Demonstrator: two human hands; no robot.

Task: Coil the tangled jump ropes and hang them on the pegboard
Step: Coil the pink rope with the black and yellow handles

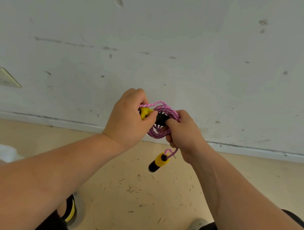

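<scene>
Pink jump rope [163, 109]: gathered in several loose loops, held in the air between both hands.
Upper handle [146, 112]: yellow and black, lying across the coil, held at both ends.
Lower handle [158, 162]: hanging free below the coil on a short run of cord.
Left hand [128, 118]: curled tight round the yellow end of the upper handle.
Right hand [185, 131]: thumb against the black end, fingers closed round the coil's right side.
Wall [154, 41]: scuffed, just behind the coil; outlet [1, 75] far left.
Floor [131, 187]: strewn with small debris.
Risk: loops likely to spring apart if either grip eases before the bundle is secured; weight of the dangling handle apt to drag a turn out.
Hidden: pegboard not in view; most fingertips behind the coil; whether the upper handle passes through the loops, impossible to tell.
</scene>
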